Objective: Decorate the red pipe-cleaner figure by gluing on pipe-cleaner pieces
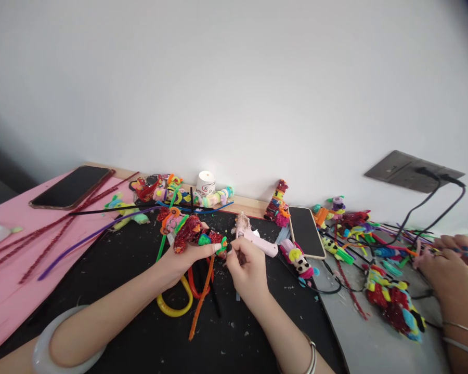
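Note:
My left hand (191, 254) is closed around a pipe-cleaner figure (187, 231) in glittery red, with orange, pink and green parts. The figure lies tilted above the black mat (140, 332). At its right end, a small green and orange piece (222, 245) meets the fingertips of my right hand (246, 265), which are pinched together. Whether those fingers grip that piece or something smaller, I cannot make out. Just behind my right hand rests a pink glue gun (255, 236). Below my left hand lie a yellow loop (179, 306) and an orange pipe cleaner (201, 301).
On the left, a dark phone (72, 187) lies on a pink mat (19, 306). A paper cup (206, 183) stands by the wall. Rightward are another phone (307, 232), several pipe-cleaner figures, cords from a wall socket (409, 171), and another person's hands (448, 265).

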